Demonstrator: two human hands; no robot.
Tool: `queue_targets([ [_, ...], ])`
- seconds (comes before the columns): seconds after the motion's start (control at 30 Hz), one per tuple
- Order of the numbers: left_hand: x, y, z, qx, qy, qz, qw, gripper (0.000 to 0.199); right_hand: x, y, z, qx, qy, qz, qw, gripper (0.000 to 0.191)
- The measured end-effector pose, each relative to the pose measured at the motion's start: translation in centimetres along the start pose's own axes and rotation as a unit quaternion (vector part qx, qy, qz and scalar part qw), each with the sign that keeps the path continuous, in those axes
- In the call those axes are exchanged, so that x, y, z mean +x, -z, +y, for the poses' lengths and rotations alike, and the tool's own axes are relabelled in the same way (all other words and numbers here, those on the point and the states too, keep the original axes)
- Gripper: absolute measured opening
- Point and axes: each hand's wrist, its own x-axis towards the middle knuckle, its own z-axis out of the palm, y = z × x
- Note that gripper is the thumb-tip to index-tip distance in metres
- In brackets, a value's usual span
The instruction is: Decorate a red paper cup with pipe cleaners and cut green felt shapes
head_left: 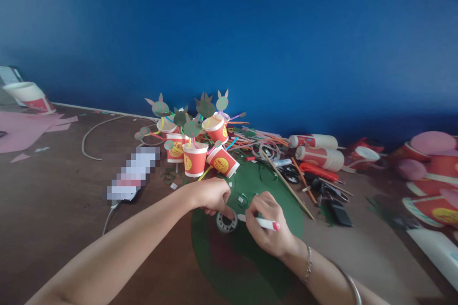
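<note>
On desk (64,190), green paper (250,267) is judged light, easily creased; edge hold advised. Pen (265,223), stiff, is pinched mid-barrel by R hand (269,207). Ring (226,230), on paper, is touched by L hand (214,194), grip unclear; may slip, rim pressure advised.

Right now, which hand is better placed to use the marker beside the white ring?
Right, I think: the right hand holds the marker, its narrow end close to the white ring. The left hand has fingers at that ring.
</note>
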Motion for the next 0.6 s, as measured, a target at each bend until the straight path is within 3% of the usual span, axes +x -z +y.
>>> queue_targets([
  [0.6, -0.1, -0.1, -0.1, -0.017, -0.014, 0.009, 1.0, 0.039, -0.8, -0.1, -1.7, -0.069, 0.158, -0.018, 0.985, 0.02],
])
